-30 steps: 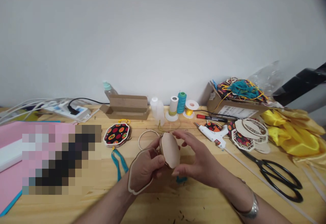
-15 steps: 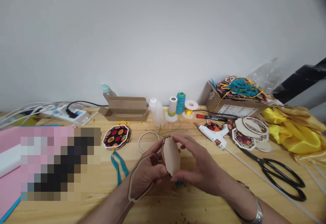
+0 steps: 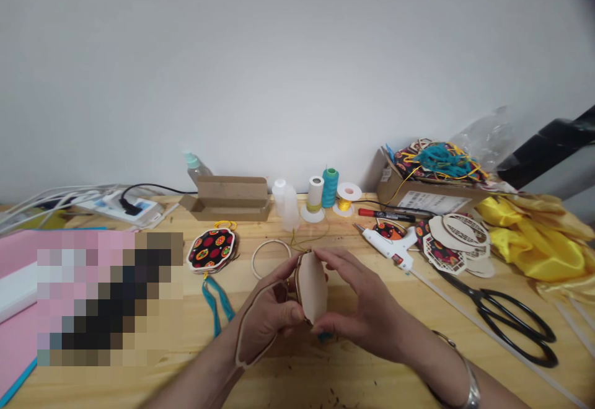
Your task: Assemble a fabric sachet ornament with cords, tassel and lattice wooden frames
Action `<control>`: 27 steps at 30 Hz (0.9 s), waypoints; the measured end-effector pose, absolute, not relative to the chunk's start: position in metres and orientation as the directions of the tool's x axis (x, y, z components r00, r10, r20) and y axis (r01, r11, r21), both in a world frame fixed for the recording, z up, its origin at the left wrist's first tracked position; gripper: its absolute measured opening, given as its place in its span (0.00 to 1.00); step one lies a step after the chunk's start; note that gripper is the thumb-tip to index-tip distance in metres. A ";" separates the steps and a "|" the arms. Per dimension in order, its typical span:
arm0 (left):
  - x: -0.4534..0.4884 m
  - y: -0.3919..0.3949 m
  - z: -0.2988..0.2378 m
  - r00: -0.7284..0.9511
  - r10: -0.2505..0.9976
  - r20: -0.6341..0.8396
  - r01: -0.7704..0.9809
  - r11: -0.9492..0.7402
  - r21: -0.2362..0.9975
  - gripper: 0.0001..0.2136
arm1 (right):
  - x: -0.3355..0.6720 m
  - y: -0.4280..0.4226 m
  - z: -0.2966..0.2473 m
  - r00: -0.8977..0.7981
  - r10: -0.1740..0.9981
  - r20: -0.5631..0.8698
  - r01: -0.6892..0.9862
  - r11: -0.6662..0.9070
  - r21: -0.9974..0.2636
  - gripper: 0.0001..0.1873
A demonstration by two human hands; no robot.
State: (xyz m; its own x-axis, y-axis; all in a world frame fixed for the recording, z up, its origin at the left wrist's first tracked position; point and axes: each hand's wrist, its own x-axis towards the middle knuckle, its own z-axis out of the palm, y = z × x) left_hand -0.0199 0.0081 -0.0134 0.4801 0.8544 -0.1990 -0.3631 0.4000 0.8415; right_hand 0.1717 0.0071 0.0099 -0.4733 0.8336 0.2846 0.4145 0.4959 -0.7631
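A scalloped wooden plaque (image 3: 315, 288) with dark-burnt edges stands tilted on edge between my hands, its pale bare face turned to the right. My left hand (image 3: 274, 316) grips its left side, thumb at the lower edge and fingers mostly hidden behind. Around that hand and wrist hangs a thin wooden outline frame (image 3: 246, 322). My right hand (image 3: 367, 310) pinches the plaque's top and bottom edges between fingertips and thumb. Yellow cord (image 3: 302, 246) shows above the plaque, and a bit of teal tassel (image 3: 324, 336) shows below it.
A patterned ornament (image 3: 211, 251) with a teal tassel and a wooden ring (image 3: 255, 254) lie left of centre. To the right are a glue gun (image 3: 388, 245), black scissors (image 3: 506, 316) and stacked wooden cutouts (image 3: 446, 235). Thread spools (image 3: 330, 189) and an open cardboard box (image 3: 232, 211) stand behind.
The plaque has turned very slightly between my fingers, shifting a little to the left. Both hands keep nearly the same place and grip.
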 end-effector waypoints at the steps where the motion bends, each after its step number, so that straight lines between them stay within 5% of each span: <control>1: -0.020 0.008 -0.014 0.476 0.856 -0.201 -0.366 0.401 0.840 0.38 | 0.172 0.007 0.010 -0.474 0.833 0.286 0.413 0.497 -0.763 0.43; 27: -0.020 0.005 -0.012 0.482 0.845 -0.234 -0.371 0.438 0.819 0.41 | 0.170 0.008 0.016 -0.517 0.818 0.251 0.414 0.496 -0.764 0.46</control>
State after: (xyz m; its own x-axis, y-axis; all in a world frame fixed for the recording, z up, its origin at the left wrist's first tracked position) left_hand -0.0200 0.0050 -0.0117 0.4816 0.8445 -0.2342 -0.3709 0.4385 0.8186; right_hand 0.1703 0.0079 0.0156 -0.5172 0.8182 0.2509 0.4138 0.4958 -0.7635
